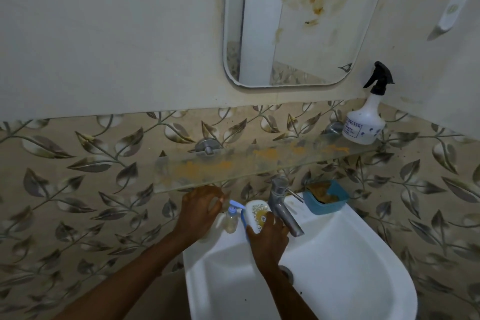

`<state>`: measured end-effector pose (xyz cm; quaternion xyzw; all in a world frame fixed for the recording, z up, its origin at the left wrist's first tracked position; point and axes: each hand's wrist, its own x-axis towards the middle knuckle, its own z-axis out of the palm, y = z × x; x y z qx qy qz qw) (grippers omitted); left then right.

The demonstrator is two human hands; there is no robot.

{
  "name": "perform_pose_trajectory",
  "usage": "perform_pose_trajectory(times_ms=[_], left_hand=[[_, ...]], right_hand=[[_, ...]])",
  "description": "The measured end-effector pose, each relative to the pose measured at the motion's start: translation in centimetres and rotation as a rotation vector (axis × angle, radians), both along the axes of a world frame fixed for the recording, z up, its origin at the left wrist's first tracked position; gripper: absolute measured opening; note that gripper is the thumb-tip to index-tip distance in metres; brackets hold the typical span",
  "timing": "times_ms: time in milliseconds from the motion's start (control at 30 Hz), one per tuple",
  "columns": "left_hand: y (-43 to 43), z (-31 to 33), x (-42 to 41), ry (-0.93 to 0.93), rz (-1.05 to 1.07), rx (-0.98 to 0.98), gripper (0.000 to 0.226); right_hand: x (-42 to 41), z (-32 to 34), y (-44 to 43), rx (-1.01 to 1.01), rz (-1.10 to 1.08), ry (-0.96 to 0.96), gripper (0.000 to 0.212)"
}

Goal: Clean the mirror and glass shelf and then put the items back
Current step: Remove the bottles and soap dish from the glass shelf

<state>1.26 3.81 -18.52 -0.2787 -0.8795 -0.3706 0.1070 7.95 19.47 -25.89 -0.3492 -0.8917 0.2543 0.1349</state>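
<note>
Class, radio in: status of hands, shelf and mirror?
Right hand gripping white bottle at sink rim. Left hand by pump bottle. Glass shelf and mirror stained; spray bottle on shelf.

Mirror (pixel 298 21), rounded corners, fixed to the far wall, its right half blotched with yellow-brown stains. Glass shelf (pixel 259 161), below it on two metal brackets, smeared orange along its length; a white spray bottle (pixel 363 122) with black trigger stands upright at its right end. Near the sink's left rear rim: a small clear pump bottle (pixel 231 218), upright, and a white container (pixel 257 215), tilted, gripped from the near side.
</note>
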Motion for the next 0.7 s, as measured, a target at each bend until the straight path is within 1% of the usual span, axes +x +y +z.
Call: perform_pose_trajectory(times_ms=[133, 233, 333, 433, 500, 567, 633, 700], left_hand=[[-0.2, -0.3, -0.4, -0.048, -0.032, 0.001, 0.033], [-0.2, -0.6, -0.7, -0.049, -0.063, -0.029, 0.026], [-0.3, -0.6, -0.5, -0.035, -0.076, -0.031, 0.031], [-0.3, 0.1, 0.3, 0.010, -0.122, 0.002, 0.028], [-0.5, 0.7, 1.0, 0.039, -0.173, 0.015, 0.028], [-0.8, 1.4, 2.1, 0.043, -0.218, 0.011, 0.026], [-1.1, 2.4, 3.4, 0.054, -0.260, -0.030, 0.022], [-1.2, 4.2, 4.6, 0.079, -0.302, -0.079, 0.019]], right_hand=[[-2.2, -1.3, 0.3, 0.117, 0.035, -0.093, 0.068], [-3.0, -2.0, 0.4, 0.162, 0.029, -0.112, 0.066], [-3.4, -2.3, -0.1, 0.173, -0.007, -0.135, 0.063], [-3.3, -2.1, -0.5, 0.179, -0.030, -0.133, 0.065], [-2.8, -1.8, -0.6, 0.135, -0.023, -0.109, 0.068], [-1.4, -0.8, -0.7, 0.090, -0.018, -0.079, 0.066], [0.7, 0.8, -0.4, 0.016, -0.012, -0.036, 0.056], [2.9, 3.0, 0.7, -0.086, 0.016, 0.078, 0.038]])
